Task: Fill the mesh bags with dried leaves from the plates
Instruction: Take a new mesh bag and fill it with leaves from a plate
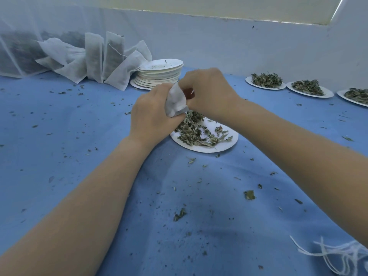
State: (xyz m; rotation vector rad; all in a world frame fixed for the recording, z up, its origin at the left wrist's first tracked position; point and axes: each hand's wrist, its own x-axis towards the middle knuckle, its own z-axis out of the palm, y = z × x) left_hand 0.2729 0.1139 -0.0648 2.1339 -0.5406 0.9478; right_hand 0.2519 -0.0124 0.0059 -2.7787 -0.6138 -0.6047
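White mesh bag (176, 100) gripped by left hand (151, 114) and right hand (207, 90), above plate (223, 147) of dried leaves (193, 130)

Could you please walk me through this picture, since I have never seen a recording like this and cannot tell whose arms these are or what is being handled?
There is no machine here: a person wears a camera on the head, so this single view looks forward and down at their own bare arms. The left hand and the right hand together grip a small white mesh bag above a paper plate of dried leaves. Everything sits on a blue cloth scattered with leaf crumbs. Further back, filled bags lean against the wall beside a stack of used plates. At the right, three more plates of leaves wait, and white strings lie nearest the camera.
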